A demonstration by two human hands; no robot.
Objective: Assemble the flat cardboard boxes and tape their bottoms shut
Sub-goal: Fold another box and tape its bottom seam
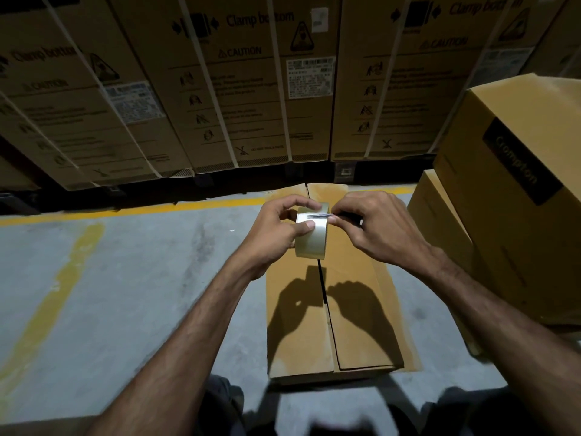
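A brown cardboard box (355, 325) stands on the floor in front of me, its two flaps folded shut with an open seam down the middle. Above it my left hand (276, 228) grips a roll of clear packing tape (312, 239), thumb on the outer face. My right hand (377, 228) pinches at the roll's top edge with curled fingers, where a thin dark sliver shows at the fingertips. I cannot tell whether that sliver is the tape's loose end or a small tool.
Stacked cardboard boxes (509, 190), one printed Crompton, stand close on the right. A wall of large strapped cartons (251, 89) fills the back. A yellow line (132, 212) crosses the grey concrete floor (141, 278). My knees are at the bottom edge.
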